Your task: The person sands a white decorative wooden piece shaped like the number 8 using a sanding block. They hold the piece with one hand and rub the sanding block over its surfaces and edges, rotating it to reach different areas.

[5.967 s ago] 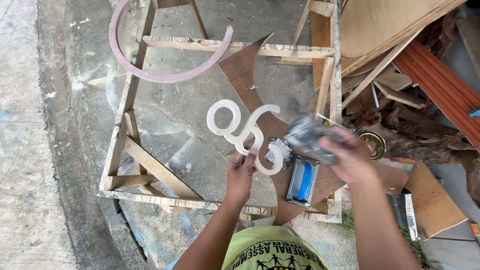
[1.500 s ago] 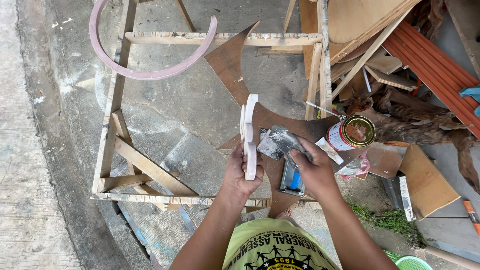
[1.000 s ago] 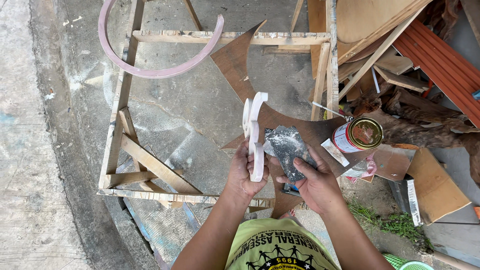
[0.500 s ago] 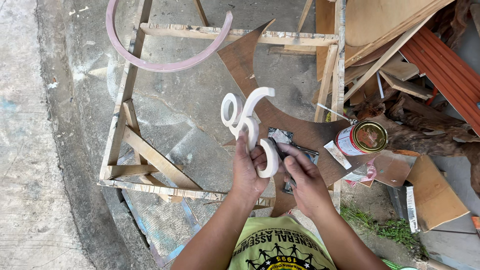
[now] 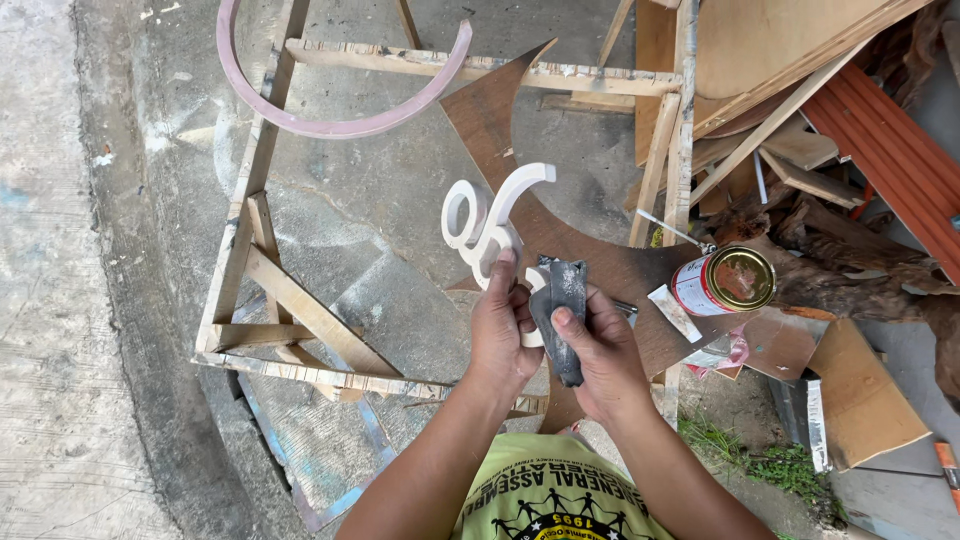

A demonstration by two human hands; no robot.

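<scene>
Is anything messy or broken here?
Nothing looks broken or spilled. The left hand holds a white curly cutout and the right hand presses grey sandpaper to it. Only the wood scraps lie piled crookedly on the right.

Grey concrete floor (image 5: 90, 300) in daylight; a wooden frame (image 5: 300, 310) lies on it, scrap boards (image 5: 780, 60) piled right.
</scene>
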